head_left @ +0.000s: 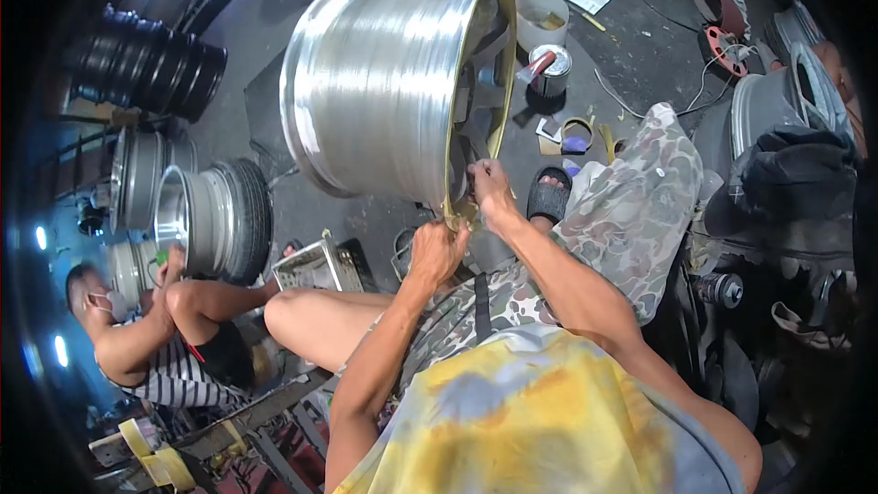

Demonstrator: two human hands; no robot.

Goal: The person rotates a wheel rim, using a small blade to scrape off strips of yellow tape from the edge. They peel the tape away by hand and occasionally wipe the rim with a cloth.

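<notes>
A large bare-metal wheel rim (375, 82) lies on its side in front of me, its open spoked face turned to the right. Yellowish masking tape (464, 216) runs along the near edge of that face, with a crumpled bit between my hands. My left hand (439, 252) is closed on the tape just below the lip, fingertips pinched together. Higher and a little to the right, my right hand (494, 190) is closed at the lip's inner side. Its fingertips are partly hidden, so what they grip cannot be made out.
Beyond the rim stand a paint can (550, 71) and a white bucket (541, 20). At left, a person (165, 329) sits beside another wheel rim (178, 210) and a tire (247, 220). A white plastic basket (320, 267) is near my knee. More rims (754, 119) are at right.
</notes>
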